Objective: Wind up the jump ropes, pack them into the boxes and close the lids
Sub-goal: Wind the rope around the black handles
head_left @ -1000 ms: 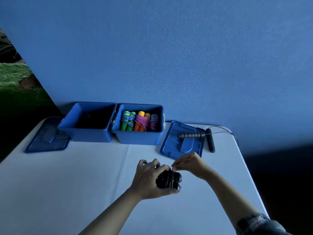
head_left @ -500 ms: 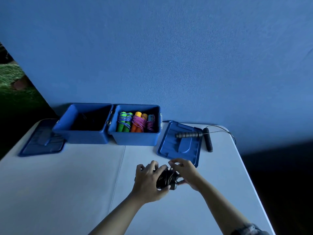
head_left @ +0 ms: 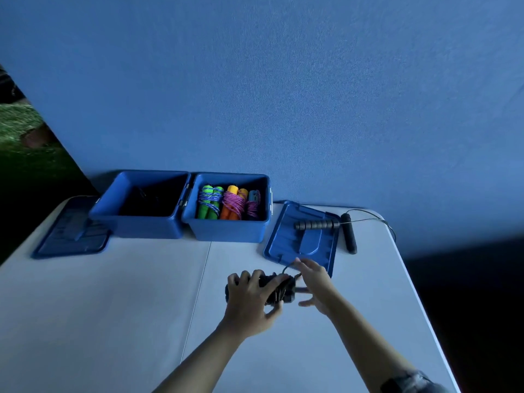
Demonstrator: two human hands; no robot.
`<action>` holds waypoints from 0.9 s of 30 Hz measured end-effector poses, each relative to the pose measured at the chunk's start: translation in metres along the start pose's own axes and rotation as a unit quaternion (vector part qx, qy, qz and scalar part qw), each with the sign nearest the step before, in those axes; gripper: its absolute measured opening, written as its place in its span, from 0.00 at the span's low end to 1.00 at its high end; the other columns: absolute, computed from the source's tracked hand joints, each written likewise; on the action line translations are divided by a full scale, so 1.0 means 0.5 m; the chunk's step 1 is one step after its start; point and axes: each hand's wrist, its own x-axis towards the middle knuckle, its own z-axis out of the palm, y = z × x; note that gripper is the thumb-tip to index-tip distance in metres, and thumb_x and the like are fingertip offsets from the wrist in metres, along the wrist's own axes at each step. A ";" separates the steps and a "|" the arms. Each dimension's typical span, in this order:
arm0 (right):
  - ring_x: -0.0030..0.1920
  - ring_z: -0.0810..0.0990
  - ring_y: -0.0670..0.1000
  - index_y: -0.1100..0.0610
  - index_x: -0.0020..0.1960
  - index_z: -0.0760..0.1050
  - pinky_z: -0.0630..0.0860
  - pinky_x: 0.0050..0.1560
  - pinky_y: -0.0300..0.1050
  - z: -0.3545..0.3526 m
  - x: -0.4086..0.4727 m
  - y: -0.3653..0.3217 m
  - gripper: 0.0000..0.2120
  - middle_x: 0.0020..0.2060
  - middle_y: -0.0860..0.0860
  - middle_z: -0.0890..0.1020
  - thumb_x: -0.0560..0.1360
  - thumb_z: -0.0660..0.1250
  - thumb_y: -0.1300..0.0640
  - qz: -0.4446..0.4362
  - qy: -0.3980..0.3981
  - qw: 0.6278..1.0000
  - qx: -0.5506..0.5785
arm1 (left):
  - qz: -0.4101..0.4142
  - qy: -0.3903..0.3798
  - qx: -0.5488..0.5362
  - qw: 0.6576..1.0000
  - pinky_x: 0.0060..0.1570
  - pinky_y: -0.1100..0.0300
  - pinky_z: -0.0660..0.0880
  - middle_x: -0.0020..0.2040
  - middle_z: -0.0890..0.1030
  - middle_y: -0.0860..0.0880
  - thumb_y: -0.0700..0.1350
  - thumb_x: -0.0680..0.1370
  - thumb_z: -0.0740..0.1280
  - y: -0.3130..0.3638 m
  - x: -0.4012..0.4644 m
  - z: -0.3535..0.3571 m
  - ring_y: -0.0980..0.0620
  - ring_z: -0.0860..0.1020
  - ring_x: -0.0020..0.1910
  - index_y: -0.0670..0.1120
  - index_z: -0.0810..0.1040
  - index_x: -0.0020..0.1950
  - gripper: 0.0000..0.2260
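Hands around black rope bundle (right loosely)

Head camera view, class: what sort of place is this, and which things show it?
Probably a makeshift packing station set up outdoors: a white folding table stands against a plain blue backdrop wall, with grass visible past its left edge, and two open blue plastic storage boxes.
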 end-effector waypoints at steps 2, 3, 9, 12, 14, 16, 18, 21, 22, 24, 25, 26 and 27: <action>0.51 0.78 0.62 0.52 0.54 0.76 0.77 0.46 0.59 0.007 0.000 -0.001 0.20 0.50 0.57 0.77 0.77 0.57 0.38 0.051 -0.025 0.998 0.008 | -0.025 0.012 0.008 1.000 0.44 0.53 0.64 0.44 0.77 0.51 0.59 0.68 0.66 -0.004 0.009 0.001 0.48 0.75 0.38 0.61 0.72 0.64 0.24; 0.51 0.78 0.65 0.55 0.55 0.76 0.78 0.47 0.60 0.011 0.000 -0.002 0.22 0.51 0.60 0.78 0.77 0.58 0.38 0.069 -0.044 0.995 0.051 | -0.032 0.013 0.006 0.999 0.44 0.53 0.64 0.44 0.77 0.51 0.59 0.68 0.66 -0.004 0.013 0.002 0.47 0.75 0.38 0.61 0.71 0.64 0.24; 0.40 0.81 0.64 0.65 0.51 0.77 0.82 0.41 0.56 0.023 -0.011 -0.003 0.16 0.44 0.64 0.79 0.75 0.68 0.51 0.021 0.012 0.973 0.228 | -0.115 0.028 -0.065 0.991 0.47 0.53 0.65 0.44 0.76 0.52 0.64 0.71 0.62 0.017 0.025 -0.011 0.48 0.75 0.43 0.64 0.69 0.66 0.23; 0.36 0.82 0.60 0.63 0.47 0.80 0.82 0.39 0.53 0.023 -0.021 0.012 0.11 0.40 0.60 0.80 0.75 0.69 0.54 -0.003 0.025 0.970 0.243 | -0.158 0.026 -0.083 0.984 0.50 0.53 0.63 0.47 0.79 0.52 0.69 0.73 0.57 0.032 0.028 -0.018 0.49 0.75 0.47 0.64 0.68 0.66 0.23; 0.37 0.82 0.60 0.63 0.45 0.80 0.82 0.45 0.56 0.025 -0.028 0.020 0.11 0.40 0.59 0.82 0.74 0.70 0.53 -0.028 0.031 0.973 0.225 | -0.199 0.020 -0.119 0.973 0.52 0.52 0.63 0.46 0.81 0.52 0.70 0.74 0.54 0.041 0.029 -0.017 0.48 0.76 0.49 0.64 0.67 0.64 0.22; 0.38 0.83 0.60 0.62 0.46 0.81 0.82 0.45 0.55 0.028 -0.033 0.024 0.12 0.42 0.60 0.83 0.74 0.70 0.53 -0.049 0.044 0.979 0.195 | -0.232 0.010 -0.163 0.959 0.53 0.50 0.64 0.45 0.81 0.53 0.71 0.74 0.51 0.042 0.026 -0.011 0.49 0.77 0.50 0.63 0.66 0.63 0.22; 0.39 0.84 0.61 0.61 0.48 0.81 0.82 0.42 0.54 0.030 -0.034 0.022 0.12 0.42 0.60 0.84 0.74 0.70 0.52 -0.057 0.058 0.981 0.178 | -0.240 0.004 -0.180 0.954 0.53 0.49 0.64 0.44 0.81 0.53 0.72 0.74 0.50 0.042 0.022 -0.008 0.50 0.77 0.50 0.64 0.65 0.63 0.22; 0.41 0.84 0.61 0.61 0.50 0.81 0.82 0.43 0.56 0.036 -0.036 0.016 0.11 0.43 0.59 0.83 0.77 0.66 0.54 -0.043 0.056 0.982 0.173 | -0.258 -0.021 -0.169 0.951 0.54 0.50 0.65 0.44 0.78 0.53 0.71 0.72 0.55 0.048 0.025 -0.013 0.52 0.75 0.50 0.65 0.67 0.63 0.21; 0.43 0.84 0.61 0.61 0.50 0.81 0.82 0.45 0.56 0.038 -0.038 0.017 0.10 0.43 0.59 0.83 0.78 0.65 0.55 -0.045 0.053 0.983 0.167 | -0.273 -0.032 -0.167 0.947 0.55 0.50 0.64 0.44 0.77 0.52 0.70 0.71 0.58 0.049 0.025 -0.013 0.52 0.73 0.51 0.65 0.68 0.61 0.21; 0.44 0.83 0.62 0.64 0.49 0.80 0.81 0.48 0.57 0.045 -0.045 0.025 0.09 0.44 0.62 0.83 0.78 0.63 0.60 -0.049 0.049 0.980 0.184 | -0.296 -0.045 -0.176 0.938 0.56 0.50 0.64 0.45 0.75 0.52 0.70 0.69 0.61 0.045 0.024 -0.014 0.51 0.73 0.52 0.63 0.71 0.58 0.20; 0.43 0.83 0.62 0.66 0.47 0.80 0.81 0.49 0.57 0.049 -0.048 0.029 0.09 0.43 0.63 0.82 0.78 0.62 0.64 -0.047 0.050 0.977 0.202 | -0.303 -0.045 -0.190 0.933 0.56 0.50 0.65 0.45 0.76 0.52 0.70 0.69 0.60 0.041 0.024 -0.013 0.51 0.74 0.52 0.62 0.71 0.57 0.20; 0.41 0.83 0.61 0.68 0.46 0.79 0.81 0.50 0.56 0.051 -0.052 0.031 0.09 0.43 0.64 0.81 0.78 0.61 0.67 -0.048 0.056 0.974 0.215 | -0.313 -0.040 -0.215 0.924 0.56 0.49 0.65 0.45 0.76 0.52 0.70 0.69 0.59 0.038 0.024 -0.012 0.51 0.75 0.51 0.61 0.70 0.57 0.21; 0.40 0.83 0.60 0.69 0.45 0.79 0.81 0.50 0.55 0.052 -0.050 0.033 0.09 0.42 0.64 0.81 0.77 0.60 0.70 -0.052 0.066 0.973 0.215 | -0.322 -0.034 -0.240 0.915 0.55 0.48 0.66 0.46 0.77 0.52 0.71 0.69 0.57 0.036 0.024 -0.013 0.50 0.76 0.51 0.61 0.70 0.57 0.22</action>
